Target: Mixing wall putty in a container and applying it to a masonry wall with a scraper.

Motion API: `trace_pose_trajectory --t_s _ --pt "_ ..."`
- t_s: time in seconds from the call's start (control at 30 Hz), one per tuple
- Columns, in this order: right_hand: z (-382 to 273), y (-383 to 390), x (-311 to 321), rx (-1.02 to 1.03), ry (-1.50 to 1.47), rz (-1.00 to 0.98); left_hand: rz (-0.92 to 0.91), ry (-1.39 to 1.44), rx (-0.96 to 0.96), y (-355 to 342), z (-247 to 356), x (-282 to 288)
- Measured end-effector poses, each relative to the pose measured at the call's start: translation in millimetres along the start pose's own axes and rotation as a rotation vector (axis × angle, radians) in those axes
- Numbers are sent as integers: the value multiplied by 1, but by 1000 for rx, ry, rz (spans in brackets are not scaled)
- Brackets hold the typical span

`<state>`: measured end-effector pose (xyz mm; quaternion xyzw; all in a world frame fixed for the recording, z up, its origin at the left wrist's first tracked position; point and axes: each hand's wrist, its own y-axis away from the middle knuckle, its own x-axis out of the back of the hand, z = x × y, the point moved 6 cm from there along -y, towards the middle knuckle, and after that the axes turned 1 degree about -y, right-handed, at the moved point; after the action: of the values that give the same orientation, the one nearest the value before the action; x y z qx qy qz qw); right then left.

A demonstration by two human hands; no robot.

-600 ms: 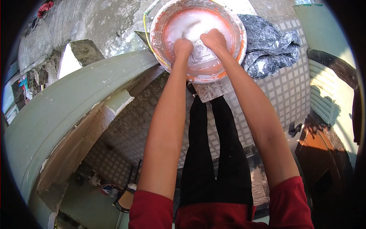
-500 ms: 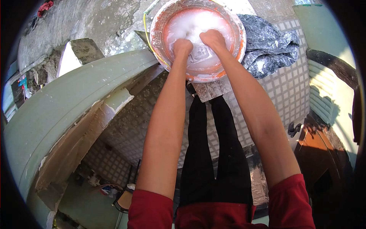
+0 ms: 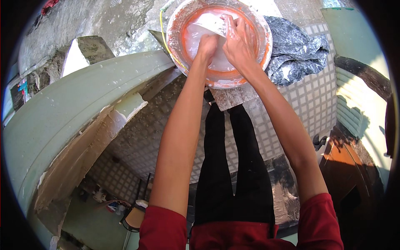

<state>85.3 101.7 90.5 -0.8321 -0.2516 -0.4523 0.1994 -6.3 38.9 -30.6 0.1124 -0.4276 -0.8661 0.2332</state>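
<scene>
A round bucket [image 3: 176,25] stained orange and white holds milky liquid [image 3: 221,63] at the top centre. My right hand [image 3: 238,41], flecked with white, grips a flat white piece [image 3: 209,21] at its right end, lifted partly out of the liquid. My left hand [image 3: 207,46] is closed and dips below that piece on the left; what its fingers hold is hidden. A thin yellow cord or handle [image 3: 163,37] runs down the bucket's left side.
Crumpled grey plastic sheeting [image 3: 296,50] lies right of the bucket. A pale green curved ledge [image 3: 75,108] with a broken edge sweeps along the left. A speckled slab [image 3: 230,98] is under the bucket, above tiled paving [image 3: 283,116]. A brown wooden piece [image 3: 346,162] stands lower right.
My right hand has risen in the bucket, its fingers now showing on a white piece that was submerged. My left hand has moved slightly up and right, still low in the liquid.
</scene>
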Motion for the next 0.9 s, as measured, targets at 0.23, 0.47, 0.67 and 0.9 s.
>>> trace_pose_trajectory --t_s 0.23,0.47,0.67,0.9 --pt "24 -2 34 -106 -341 231 90 -63 -522 51 47 6" --pt "75 11 -9 -459 -648 -79 226 -611 -620 70 62 18" --pt "69 17 -23 -573 -601 -231 385 -712 -498 76 62 25" --pt "58 30 -31 -896 -1249 -184 254 -291 -230 63 35 38"
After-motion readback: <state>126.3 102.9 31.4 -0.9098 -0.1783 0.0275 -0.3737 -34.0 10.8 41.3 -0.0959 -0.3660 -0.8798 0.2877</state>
